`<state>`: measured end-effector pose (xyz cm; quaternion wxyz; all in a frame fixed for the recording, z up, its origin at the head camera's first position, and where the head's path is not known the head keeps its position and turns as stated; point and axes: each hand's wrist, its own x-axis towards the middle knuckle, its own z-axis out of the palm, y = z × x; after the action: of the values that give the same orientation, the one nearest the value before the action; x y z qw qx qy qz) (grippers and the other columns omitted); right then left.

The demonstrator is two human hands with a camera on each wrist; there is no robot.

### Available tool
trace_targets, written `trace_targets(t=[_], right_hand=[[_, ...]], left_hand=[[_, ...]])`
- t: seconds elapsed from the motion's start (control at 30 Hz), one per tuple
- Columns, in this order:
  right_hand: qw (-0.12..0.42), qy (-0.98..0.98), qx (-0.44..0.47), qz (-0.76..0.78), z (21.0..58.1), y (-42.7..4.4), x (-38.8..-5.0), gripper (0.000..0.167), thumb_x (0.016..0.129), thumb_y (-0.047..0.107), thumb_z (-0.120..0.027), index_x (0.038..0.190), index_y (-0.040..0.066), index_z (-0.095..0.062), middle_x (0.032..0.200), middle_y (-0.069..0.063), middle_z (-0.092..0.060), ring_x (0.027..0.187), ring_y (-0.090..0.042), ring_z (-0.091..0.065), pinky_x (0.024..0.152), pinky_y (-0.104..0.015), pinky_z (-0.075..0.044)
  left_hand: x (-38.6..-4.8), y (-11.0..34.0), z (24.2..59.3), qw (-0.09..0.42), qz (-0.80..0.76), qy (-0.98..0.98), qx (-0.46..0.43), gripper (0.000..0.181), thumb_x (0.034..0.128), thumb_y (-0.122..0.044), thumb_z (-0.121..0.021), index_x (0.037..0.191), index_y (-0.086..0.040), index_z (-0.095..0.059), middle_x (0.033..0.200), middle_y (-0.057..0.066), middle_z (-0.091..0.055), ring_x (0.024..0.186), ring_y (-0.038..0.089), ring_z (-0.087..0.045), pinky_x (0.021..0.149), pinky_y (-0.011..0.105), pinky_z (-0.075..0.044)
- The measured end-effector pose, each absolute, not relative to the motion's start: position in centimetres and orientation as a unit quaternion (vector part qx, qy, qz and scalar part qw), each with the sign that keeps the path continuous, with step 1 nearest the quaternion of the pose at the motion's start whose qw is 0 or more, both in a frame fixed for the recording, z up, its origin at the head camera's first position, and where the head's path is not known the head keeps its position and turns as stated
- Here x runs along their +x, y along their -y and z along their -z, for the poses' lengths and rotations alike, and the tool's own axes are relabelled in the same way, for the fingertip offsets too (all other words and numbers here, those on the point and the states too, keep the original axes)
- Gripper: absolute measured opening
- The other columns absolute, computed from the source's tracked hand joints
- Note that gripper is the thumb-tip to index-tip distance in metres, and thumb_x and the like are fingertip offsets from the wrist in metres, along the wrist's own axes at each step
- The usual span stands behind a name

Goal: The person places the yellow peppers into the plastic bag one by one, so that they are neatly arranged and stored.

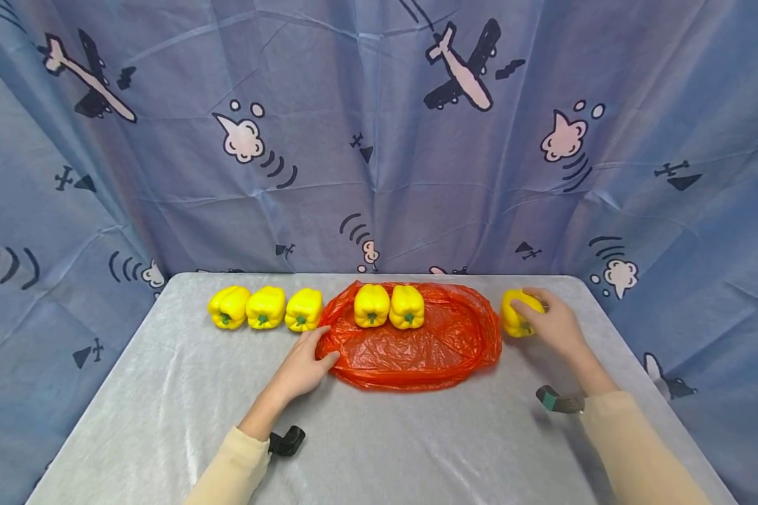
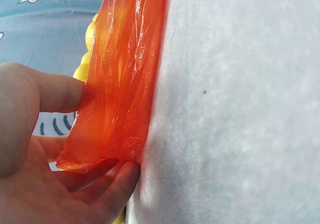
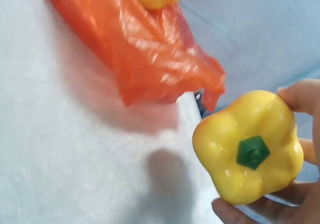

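Count: six yellow bell peppers (image 1: 266,306), one red bag (image 1: 410,351), one table, two hands. Distribution: three peppers in a row on the table left of the bag, two side by side inside it near the far rim, one in the right hand (image 1: 557,326). Peppers are glossy, smooth and lobed, with green stems; the held pepper (image 3: 250,146) shows a flat, angular stem cap in the right wrist view. Bag: thin, crinkled, partly see-through plastic, lying mouth up in a rough oval, its middle and right portion bare. Right hand pinches its pepper between thumb and fingers, just beside the bag's right end. Left hand (image 1: 300,368): thumb and fingers spread apart, touching the bag's left end; firmness of contact cannot be told. Table (image 1: 404,442) has a pale grey, slightly mottled cover; behind it hangs a creased blue curtain (image 1: 328,105) printed with planes.
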<state>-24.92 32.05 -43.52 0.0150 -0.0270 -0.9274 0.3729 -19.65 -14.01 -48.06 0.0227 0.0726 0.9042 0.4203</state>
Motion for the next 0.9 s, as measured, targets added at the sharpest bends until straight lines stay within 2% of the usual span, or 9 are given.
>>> trace_targets(t=[0.2,0.5,0.9], right_hand=[[0.033,0.928,-0.020,-0.371,41.8,-31.0,-24.4,0.077,0.101,0.057,-0.052,0.151,0.000,-0.041,0.142,-0.030,-0.048,0.116,-0.043,-0.051,0.095,-0.057,-0.047],[0.056,0.927,-0.015,-0.371,40.1,-29.4,-23.9,0.075,0.100,0.056,-0.053,0.151,0.002,-0.044,0.144,-0.027,-0.049,0.116,-0.042,-0.050,0.095,-0.055,-0.049],[0.042,0.913,0.013,-0.405,38.1,-25.6,-24.3,0.073,0.099,0.056,-0.056,0.150,0.005,-0.046,0.142,-0.024,-0.050,0.114,-0.039,-0.051,0.091,-0.048,-0.051]], left_hand=[[-19.7,14.1,48.1,0.018,-0.417,-0.906,0.075,0.058,0.0973,-0.020,-0.066,0.148,0.000,-0.047,0.149,0.024,-0.046,0.140,0.040,-0.042,0.115,0.056,-0.033],[-19.7,14.0,48.2,0.018,-0.417,-0.905,0.079,0.058,0.0973,-0.020,-0.066,0.148,0.000,-0.047,0.149,0.024,-0.046,0.140,0.040,-0.042,0.115,0.057,-0.032],[-19.8,14.0,48.2,0.021,-0.417,-0.905,0.076,0.058,0.0981,-0.021,-0.065,0.149,0.000,-0.046,0.151,0.024,-0.044,0.141,0.040,-0.040,0.116,0.057,-0.031]])
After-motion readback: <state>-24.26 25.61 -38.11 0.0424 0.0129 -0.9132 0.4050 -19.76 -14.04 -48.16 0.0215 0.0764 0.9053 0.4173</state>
